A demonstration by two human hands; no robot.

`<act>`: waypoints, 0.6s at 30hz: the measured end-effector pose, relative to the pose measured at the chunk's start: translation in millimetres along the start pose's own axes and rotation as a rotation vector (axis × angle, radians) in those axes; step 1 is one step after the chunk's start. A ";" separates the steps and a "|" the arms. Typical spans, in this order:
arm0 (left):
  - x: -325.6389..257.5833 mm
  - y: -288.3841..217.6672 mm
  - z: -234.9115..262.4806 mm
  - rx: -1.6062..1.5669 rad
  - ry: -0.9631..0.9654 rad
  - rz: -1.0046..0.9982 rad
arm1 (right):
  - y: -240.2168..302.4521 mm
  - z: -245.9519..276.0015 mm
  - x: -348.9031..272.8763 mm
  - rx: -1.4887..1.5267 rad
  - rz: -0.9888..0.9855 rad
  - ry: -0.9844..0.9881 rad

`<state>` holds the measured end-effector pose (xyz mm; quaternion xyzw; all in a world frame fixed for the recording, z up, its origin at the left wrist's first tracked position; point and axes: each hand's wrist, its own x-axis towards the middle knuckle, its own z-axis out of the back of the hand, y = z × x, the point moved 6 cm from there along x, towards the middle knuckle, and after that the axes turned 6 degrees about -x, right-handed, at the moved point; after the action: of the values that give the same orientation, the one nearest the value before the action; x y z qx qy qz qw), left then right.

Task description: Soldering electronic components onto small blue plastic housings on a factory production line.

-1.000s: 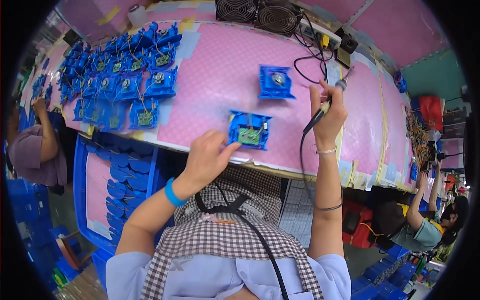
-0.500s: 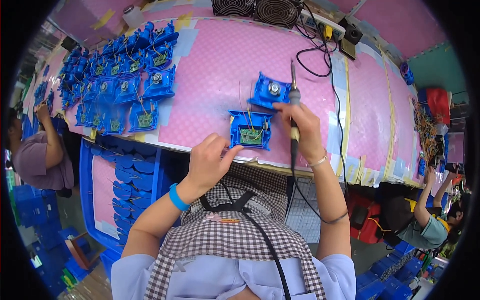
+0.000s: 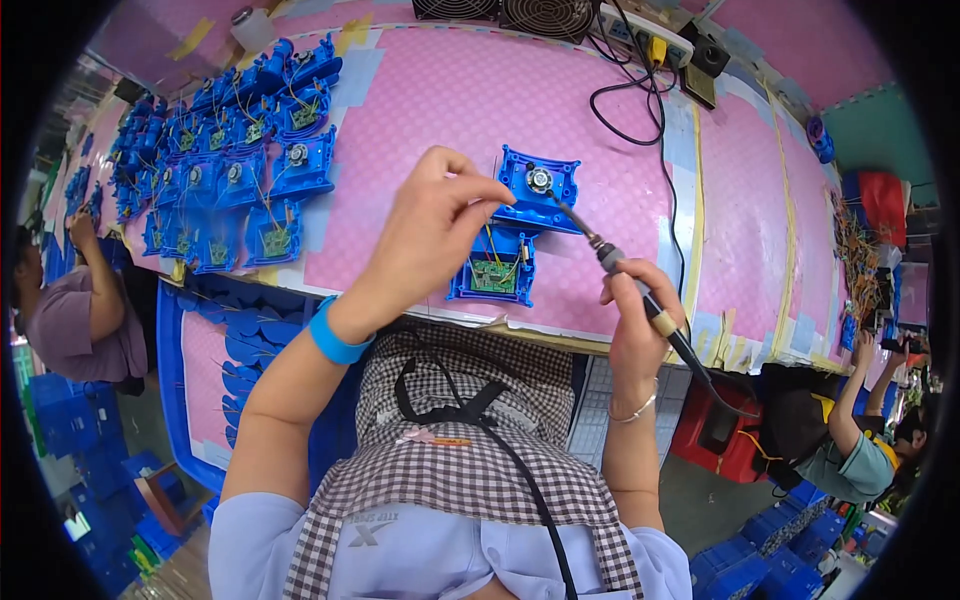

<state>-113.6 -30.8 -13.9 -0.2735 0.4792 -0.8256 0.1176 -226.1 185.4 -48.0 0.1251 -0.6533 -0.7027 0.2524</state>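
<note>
My right hand grips a soldering iron like a pen, its tip at the round metal speaker in a blue plastic housing. Over that housing's left edge, the fingertips of my left hand are pinched together on what looks like a thin wire, mostly hidden by the fingers. Just below, nearer me, lies a second blue housing holding a green circuit board. Thin wires rise from this board toward my left hand.
Several rows of blue housings with boards and speakers stand at left. Fans and a power strip with black cables are at the back. A blue tray sits below the table edge. Other people work on both sides.
My left hand has moved up from the near housing to the speaker housing and pinched its fingertips. The soldering iron has swung from upright to slanting, its tip now at the speaker.
</note>
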 end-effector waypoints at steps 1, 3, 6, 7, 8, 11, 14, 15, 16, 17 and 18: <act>2.2 -8.5 -4.7 0.182 -0.060 -0.136 | -2.4 -2.0 0.2 -0.026 0.016 0.006; 6.3 -6.9 -12.0 0.180 -0.038 -0.107 | 2.1 -5.4 3.0 -0.063 0.025 0.021; 12.9 -7.4 -16.1 0.201 -0.042 -0.051 | 1.2 -6.7 8.1 -0.125 0.062 0.034; 15.3 -7.1 -15.2 0.222 -0.068 -0.025 | 0.5 -7.0 9.8 -0.124 0.065 0.022; 17.6 -6.4 -16.4 0.222 -0.067 -0.023 | -0.1 -7.0 11.2 -0.123 0.068 0.011; 23.4 -2.9 -20.4 0.255 -0.054 -0.039 | -3.1 -9.2 14.2 -0.111 0.028 0.025; 25.3 0.8 -24.5 0.268 -0.055 -0.058 | -4.0 -9.5 15.6 -0.134 0.049 0.038; 25.9 1.0 -25.7 0.273 -0.048 -0.059 | -5.3 -8.5 15.9 -0.135 0.046 0.037; 26.3 1.2 -26.7 0.278 -0.041 -0.061 | -5.0 -8.7 16.2 -0.157 0.085 0.055; 26.5 1.4 -27.7 0.278 -0.040 -0.060 | -3.8 -9.2 16.1 -0.179 0.124 0.074; 26.7 1.4 -29.0 0.286 -0.035 -0.062 | -3.1 -8.9 15.9 -0.180 0.123 0.074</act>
<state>-152.0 -22.6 -17.3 -0.2828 0.3460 -0.8839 0.1382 -235.6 169.6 -49.6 0.0873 -0.5843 -0.7365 0.3293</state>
